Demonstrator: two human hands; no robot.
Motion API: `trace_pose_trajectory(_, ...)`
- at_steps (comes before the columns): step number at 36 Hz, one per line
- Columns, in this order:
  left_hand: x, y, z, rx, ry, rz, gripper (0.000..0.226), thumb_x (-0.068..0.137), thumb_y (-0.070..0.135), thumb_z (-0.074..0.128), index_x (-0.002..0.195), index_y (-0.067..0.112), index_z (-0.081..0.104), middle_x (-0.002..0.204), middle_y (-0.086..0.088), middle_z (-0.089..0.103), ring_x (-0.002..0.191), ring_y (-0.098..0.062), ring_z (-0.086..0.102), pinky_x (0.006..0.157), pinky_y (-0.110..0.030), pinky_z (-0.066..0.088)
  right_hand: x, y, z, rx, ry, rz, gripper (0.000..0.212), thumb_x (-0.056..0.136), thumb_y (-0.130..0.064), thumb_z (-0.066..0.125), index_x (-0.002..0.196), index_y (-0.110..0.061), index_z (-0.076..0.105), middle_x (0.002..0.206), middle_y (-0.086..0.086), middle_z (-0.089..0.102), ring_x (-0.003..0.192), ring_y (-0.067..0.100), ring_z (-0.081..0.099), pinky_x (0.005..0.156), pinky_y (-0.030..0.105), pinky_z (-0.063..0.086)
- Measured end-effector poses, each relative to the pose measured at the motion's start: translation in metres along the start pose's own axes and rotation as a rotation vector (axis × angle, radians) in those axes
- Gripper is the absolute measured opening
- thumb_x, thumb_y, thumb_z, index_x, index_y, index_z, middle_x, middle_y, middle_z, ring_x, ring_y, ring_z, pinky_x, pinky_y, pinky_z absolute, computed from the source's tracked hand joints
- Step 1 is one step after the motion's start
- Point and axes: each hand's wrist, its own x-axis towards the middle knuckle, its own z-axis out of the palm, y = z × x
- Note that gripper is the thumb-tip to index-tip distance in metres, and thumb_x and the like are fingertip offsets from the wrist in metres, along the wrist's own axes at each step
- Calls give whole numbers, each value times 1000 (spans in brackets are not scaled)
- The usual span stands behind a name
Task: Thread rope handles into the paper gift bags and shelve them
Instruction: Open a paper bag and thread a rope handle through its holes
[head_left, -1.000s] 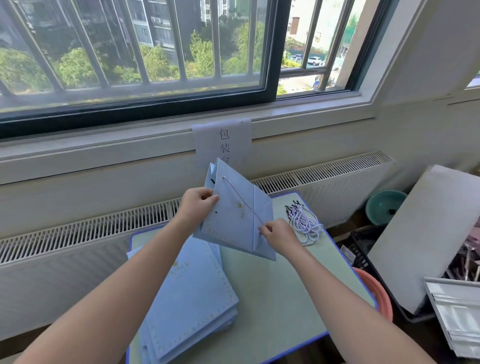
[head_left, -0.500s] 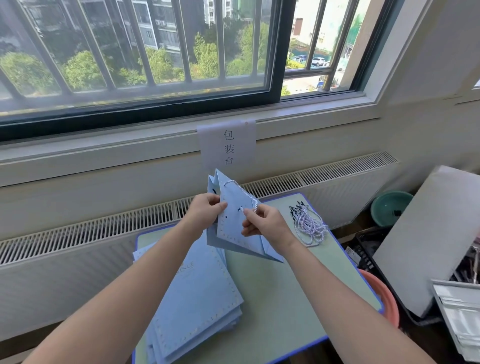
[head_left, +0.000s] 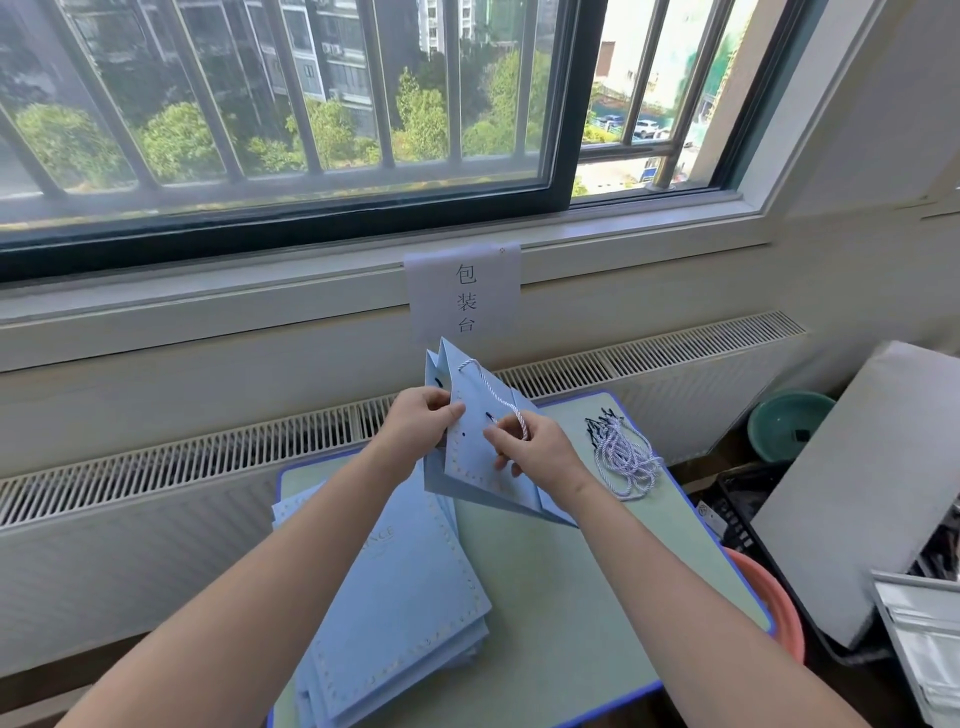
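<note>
Above the table, before the window:
Bag (head_left: 480, 467): pale blue, folded flat, held up off the table, tilted, top edge pointing up toward the sill.
Rope (head_left: 493, 392): white-and-dark twist, runs from the bag's top edge down across its face to the right hand; dark tip sits at a punched hole.
Left hand (head_left: 421, 428): pinches the bag's left edge, thumb on the front face, fingers curled behind.
Right hand (head_left: 535, 449): fingers curled, pinching the rope end against the bag face; lower fingers touch the bag.
Stack (head_left: 395, 597): more flat blue bags, on the table's left part, below the held bag, edges fanned.
Rope bundle (head_left: 626, 454): loose, dark tips bunched at its far end, on the table's right part, apart from the bag.
Table (head_left: 566, 613): green top, blue rim.
Sign (head_left: 464, 296): white paper with three characters, hanging from the sill just behind the bag.
Radiator (head_left: 182, 457): slatted, along the wall behind the table.
Floor, right: green bowl (head_left: 784, 423), pink basin (head_left: 779, 618) by the table edge, grey board (head_left: 862, 488) leaning.
</note>
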Motion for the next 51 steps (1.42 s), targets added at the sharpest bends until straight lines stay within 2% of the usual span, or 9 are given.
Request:
trace_pose_trajectory(6, 2, 3, 4, -10, -1, -2, 13, 96, 9, 58, 100, 0, 67, 95, -16, 70, 79, -26, 64, 74, -39, 55, 1, 1, 1, 117, 15, -14, 4, 100, -12, 49, 97, -12, 52, 61, 0, 65, 52, 18, 62, 60, 34, 47)
trace_pose_trajectory(9, 3, 3, 5, -11, -2, -4, 14, 96, 10, 59, 102, 1, 68, 99, -17, 71, 82, -27, 65, 81, -45, 55, 0, -2, 1, 124, -10, -4, 15, 100, -8, 46, 107, -12, 59, 69, 1, 68, 58, 16, 65, 57, 27, 46)
trace_pose_trajectory(19, 5, 3, 6, -74, -13, -15, 14, 95, 8, 60, 101, -2, 67, 97, -21, 70, 81, -31, 66, 84, -50, 55, 4, -4, 4, 80, 62, 3, 12, 87, -6, 68, 82, -16, 62, 74, 1, 66, 63, 8, 61, 63, 21, 47)
trace_pose_trajectory(30, 6, 3, 6, -96, -18, -11, 14, 96, 9, 60, 101, -2, 68, 100, -25, 70, 83, -34, 67, 84, -52, 56, 2, -11, 7, 14, 82, -60, 15, 88, -4, 65, 80, -17, 65, 66, -1, 66, 55, 6, 61, 57, 22, 51)
trace_pose_trajectory(37, 9, 1, 7, -142, -28, -24, 14, 95, 7, 59, 100, -3, 68, 96, -21, 70, 74, -28, 67, 71, -37, 56, 2, -14, 7, -156, 100, -124, 11, 88, -6, 66, 82, -15, 66, 71, -7, 66, 58, -1, 60, 61, 15, 49)
trace_pose_trajectory(41, 9, -1, 11, -153, -38, -19, 12, 94, 7, 61, 98, 0, 70, 95, -17, 72, 77, -26, 69, 73, -35, 58, 1, -18, 10, -311, 97, -191, 8, 86, -7, 64, 84, -3, 70, 74, -6, 67, 71, 10, 62, 69, 21, 50)
trace_pose_trajectory(45, 11, 2, 14, -155, 4, -62, 18, 94, 6, 60, 96, -10, 67, 85, -19, 66, 73, -28, 63, 72, -36, 54, -2, -18, 16, -397, 144, -226, 22, 88, -15, 64, 77, 3, 65, 74, 10, 65, 67, 18, 53, 65, 34, 45)
trace_pose_trajectory(47, 13, 2, 14, -146, 45, -91, 19, 93, 4, 60, 90, -14, 65, 78, -17, 58, 71, -27, 56, 69, -36, 48, -4, -19, 19, -384, 123, -201, 30, 86, -27, 69, 79, 1, 64, 78, 6, 65, 69, 16, 56, 67, 33, 47)
trace_pose_trajectory(51, 13, 5, 17, -162, 41, -122, 11, 91, -3, 53, 84, 2, 60, 80, -17, 49, 73, -26, 52, 67, -35, 45, -6, -23, 19, -383, 81, -111, 32, 80, -37, 74, 89, -7, 68, 91, 0, 68, 83, 13, 64, 73, 26, 50)
